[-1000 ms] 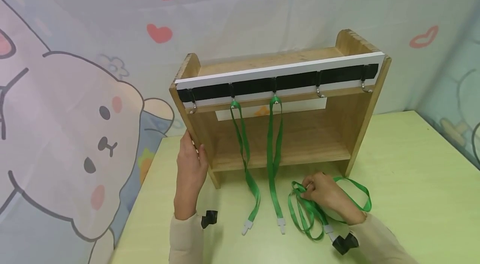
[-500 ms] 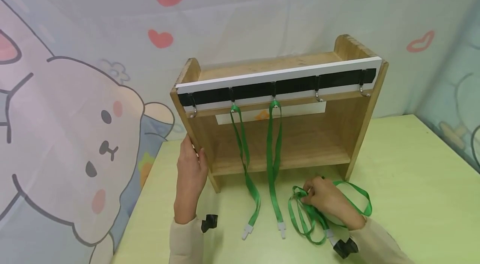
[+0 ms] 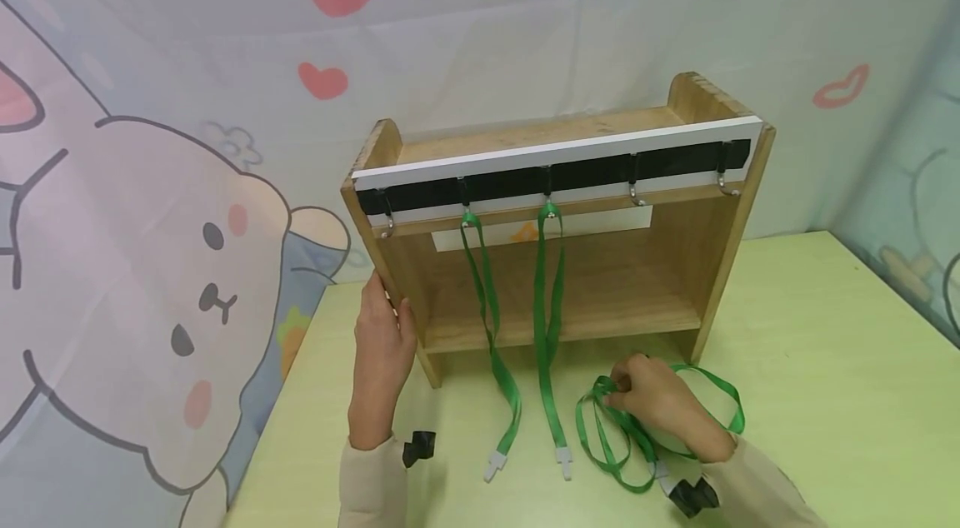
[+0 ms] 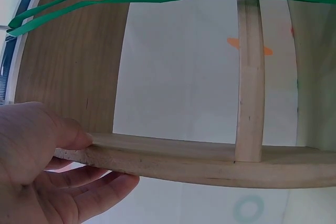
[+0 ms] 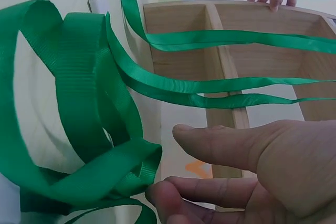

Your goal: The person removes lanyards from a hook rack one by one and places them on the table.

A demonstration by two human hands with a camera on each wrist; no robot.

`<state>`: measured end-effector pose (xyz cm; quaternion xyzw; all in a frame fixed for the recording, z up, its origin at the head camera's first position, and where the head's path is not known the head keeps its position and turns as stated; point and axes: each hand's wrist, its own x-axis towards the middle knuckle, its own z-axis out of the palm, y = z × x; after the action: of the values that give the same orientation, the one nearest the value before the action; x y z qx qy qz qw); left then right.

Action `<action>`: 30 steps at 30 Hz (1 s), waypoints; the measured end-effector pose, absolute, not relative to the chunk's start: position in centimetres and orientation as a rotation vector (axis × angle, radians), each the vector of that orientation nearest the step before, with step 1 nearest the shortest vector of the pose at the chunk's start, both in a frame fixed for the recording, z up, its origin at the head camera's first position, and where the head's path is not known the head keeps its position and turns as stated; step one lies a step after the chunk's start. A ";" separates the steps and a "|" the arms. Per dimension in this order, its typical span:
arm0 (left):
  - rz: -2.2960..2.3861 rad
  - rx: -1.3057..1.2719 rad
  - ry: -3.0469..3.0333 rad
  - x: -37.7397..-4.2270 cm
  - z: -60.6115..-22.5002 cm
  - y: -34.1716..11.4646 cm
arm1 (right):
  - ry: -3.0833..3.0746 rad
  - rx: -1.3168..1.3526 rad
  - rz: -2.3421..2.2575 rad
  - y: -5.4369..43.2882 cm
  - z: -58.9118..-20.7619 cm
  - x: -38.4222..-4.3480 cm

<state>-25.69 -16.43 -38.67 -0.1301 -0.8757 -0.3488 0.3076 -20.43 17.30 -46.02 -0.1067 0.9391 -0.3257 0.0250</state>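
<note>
A wooden shelf (image 3: 562, 332) stands on the table, with a hook strip (image 3: 592, 170) along its upper front. My left hand (image 3: 381, 345) grips the shelf's left side panel, thumb on one face and fingers on the other (image 4: 31, 156). Two green lanyards hang from hooks, a left lanyard (image 3: 504, 378) and a middle lanyard (image 3: 540, 328), their white clips resting low on the table. My right hand (image 3: 663, 399) is at a loose heap of green lanyard (image 3: 611, 449). In the right wrist view its fingertips touch or nearly touch the heap (image 5: 79, 93), thumb and forefinger apart.
Three hooks carry nothing: the far left hook (image 3: 387, 224) and two on the right, including the far right hook (image 3: 726, 182). A cartoon-printed cloth (image 3: 480, 37) hangs behind the light green table (image 3: 817, 361). A dark cable (image 3: 951, 295) shows at the right edge.
The small loop of lanyard by my right fingertips has shifted slightly and changed shape. My left hand stays on the shelf panel. The head view has tilted up a little.
</note>
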 end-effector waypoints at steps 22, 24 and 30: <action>-0.932 -0.366 -2.286 -25.8 -38.9 -16.7 | 3.009 -0.522 -1.149 17.4 -43.2 -20.3; -0.928 -0.370 -2.285 -25.9 -38.9 -16.7 | 3.035 -0.528 -1.167 17.1 -42.7 -20.3; -0.931 -0.365 -2.299 -25.8 -38.9 -16.6 | 3.116 -0.507 -1.227 15.8 -40.9 -20.3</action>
<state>-25.83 -16.64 -38.87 -0.1384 -0.8711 -0.3530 0.3120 -20.29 15.77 -40.90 -0.1487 0.9130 -0.3596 -0.1224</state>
